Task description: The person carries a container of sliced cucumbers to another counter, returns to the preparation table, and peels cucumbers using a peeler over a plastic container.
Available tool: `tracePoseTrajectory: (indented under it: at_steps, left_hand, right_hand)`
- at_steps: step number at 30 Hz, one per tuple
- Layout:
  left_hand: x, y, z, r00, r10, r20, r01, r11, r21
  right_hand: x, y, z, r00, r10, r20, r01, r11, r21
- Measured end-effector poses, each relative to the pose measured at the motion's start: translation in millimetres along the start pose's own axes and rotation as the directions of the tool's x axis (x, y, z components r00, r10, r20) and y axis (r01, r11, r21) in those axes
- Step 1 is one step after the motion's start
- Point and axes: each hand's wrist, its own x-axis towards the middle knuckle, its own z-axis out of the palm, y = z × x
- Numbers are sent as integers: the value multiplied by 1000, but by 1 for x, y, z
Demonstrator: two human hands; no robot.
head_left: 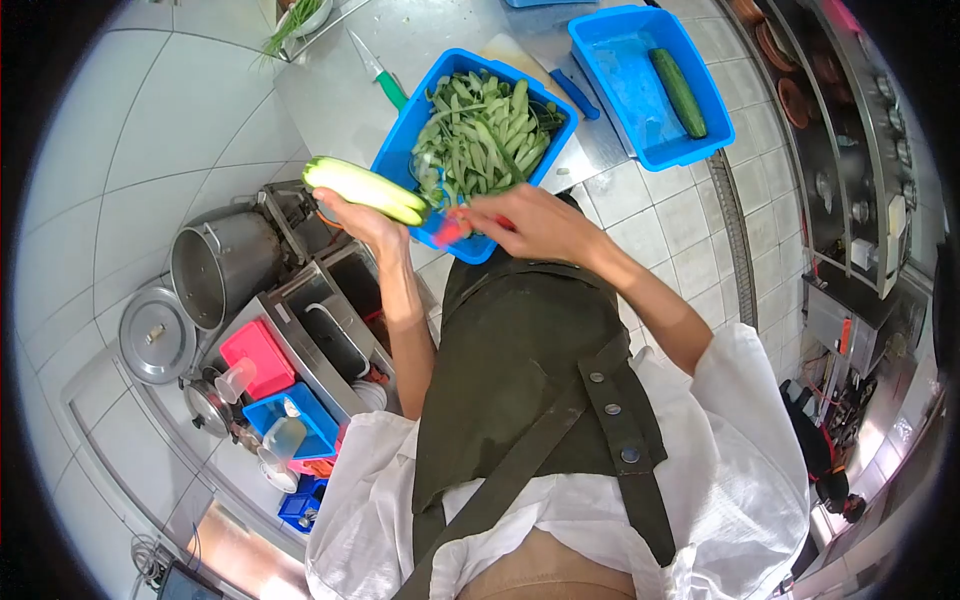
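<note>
My left hand (368, 222) is closed around a partly peeled zucchini (360, 188), pale with green left along its upper edge and far end. In my right hand (535, 222) is a red-handled peeler (452, 229), smeared by motion, close to the zucchini's near end; whether its blade touches cannot be made out. Both hands are at the near edge of a blue tub (398, 140). Green peel strips (490, 130) are heaped inside that tub.
On the steel table (325, 85) lies a green-handled knife (380, 72). A second blue tub (622, 60) at right holds an unpeeled zucchini (678, 93); a blue-handled tool (575, 94) lies between the tubs. A large pot (222, 268) stands at left.
</note>
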Motion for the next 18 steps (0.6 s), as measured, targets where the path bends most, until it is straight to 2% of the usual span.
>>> tracePoseTrajectory:
  at_steps: [1,2,3,4,5,6,8,9,10,11,12,14,15,16,17,18]
  left_hand:
    - [8,-2,-6,999,-27,-26,27,999,-23]
    - [5,2,-10,999,-26,-36,26,999,-24]
    - [3,6,-12,991,-128,28,131,984,-124]
    - [4,8,-10,970,-216,110,236,947,-218]
    - [5,4,-11,970,-215,113,235,947,-217]
    - [3,-3,-16,961,-230,156,254,954,-160]
    - [-8,-4,-4,943,-253,216,280,955,-99]
    - [-23,8,14,944,-211,252,238,968,-82]
    - [-31,15,23,944,-165,285,191,979,-67]
    - [-24,8,20,927,-158,341,219,964,-150]
    - [-19,7,14,927,-159,340,219,965,-144]
    - [-8,5,9,988,-92,125,98,994,-44]
    - [-3,11,4,979,-176,99,176,984,13]
    - [3,9,-3,979,-182,89,181,983,18]
    - [8,2,-9,981,-180,73,180,984,14]
    - [15,-2,-8,984,-168,61,168,986,-2]
  right_hand:
    - [-12,-2,-7,1000,-1,8,1,1000,-2]
    - [-19,-8,-15,991,129,34,-129,992,-6]
    - [-19,-12,-22,966,251,58,-250,968,-19]
    - [-9,-14,-27,969,241,61,-240,970,-27]
    - [4,-22,-28,982,178,-65,-178,984,19]
    - [15,-29,-26,972,129,-194,-119,991,63]
    - [52,-37,-17,945,96,-312,-45,985,167]
    - [66,-31,-9,942,103,-321,-51,985,167]
    - [79,-21,1,957,66,-283,-31,992,124]
    - [84,-14,9,970,26,-241,-6,996,84]
    - [76,-12,14,970,28,-243,-6,996,90]
    - [45,-8,12,983,-40,-178,51,997,55]
    - [27,-4,7,990,-51,-135,47,998,-35]
    - [5,-4,6,995,-42,-93,32,993,-111]
    - [-10,-11,2,996,-35,-81,26,994,-102]
    - [-15,-18,-8,998,58,-7,-58,982,-178]
